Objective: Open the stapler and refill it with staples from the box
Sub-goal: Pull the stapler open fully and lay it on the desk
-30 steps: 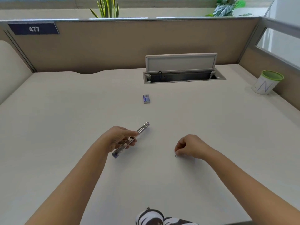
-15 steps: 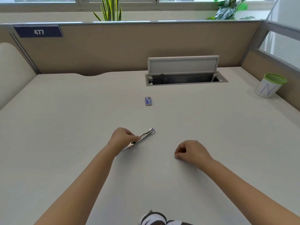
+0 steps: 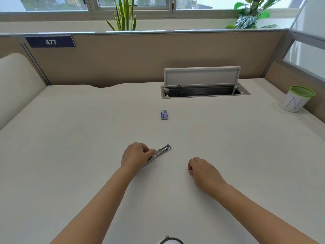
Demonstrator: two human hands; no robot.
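I'm seeing a pale bench (image 3: 70,138) carrying a small blue staple box (image 3: 164,115) at centre. The stapler (image 3: 161,152) is lying nearer me, one end under my left grip (image 3: 136,154). My right grip (image 3: 202,169) is resting curled beside it. A green-rimmed cup (image 3: 296,99) is sitting far right.

Left hand (image 3: 136,154): bare, no ring, glove or watch showing.
Right hand (image 3: 202,169): bare, no ring or band on the visible knuckles or wrist.
Forearms: both bare from wrist to the near edge of view; no sleeve reaches into sight.
Clothing: a small piece of black-and-white patterned garment (image 3: 169,241) shows at the near edge, between the two arms; its kind is unclear.
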